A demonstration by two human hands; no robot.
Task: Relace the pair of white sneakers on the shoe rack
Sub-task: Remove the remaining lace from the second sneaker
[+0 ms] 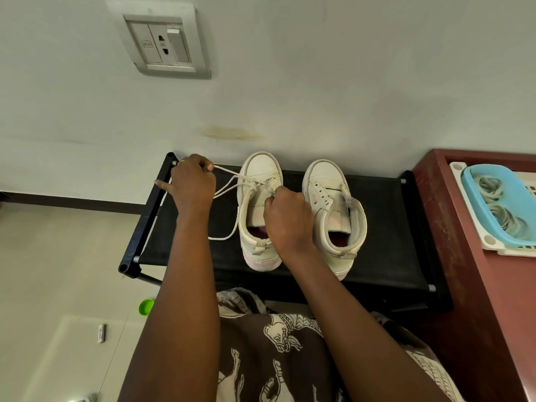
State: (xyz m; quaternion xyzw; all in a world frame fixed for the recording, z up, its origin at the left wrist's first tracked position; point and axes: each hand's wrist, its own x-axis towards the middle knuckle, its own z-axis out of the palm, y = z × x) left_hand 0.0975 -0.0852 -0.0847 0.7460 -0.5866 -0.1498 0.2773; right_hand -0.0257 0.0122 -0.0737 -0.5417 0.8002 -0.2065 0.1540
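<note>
Brown patterned garment (275,358) at 6 o'clock, nearest. Green cap (146,306) on floor at 8 o'clock. Black shoe rack (385,227) beyond, centre. Two white sneakers stand side by side on its top shelf, toes to wall. Right hand (287,219) over left sneaker (261,172), fingers curled, pinching lace (232,174) at eyelets near toe. Left hand (193,184) at 9 o'clock of that sneaker, pinching lace strand, pulled taut; loose end trails on shelf. Right sneaker (324,181) just beside. Red-brown cabinet (464,256) with blue basket (493,204) at 3 o'clock. Wall socket (162,43) at 11 o'clock, farthest.
</note>
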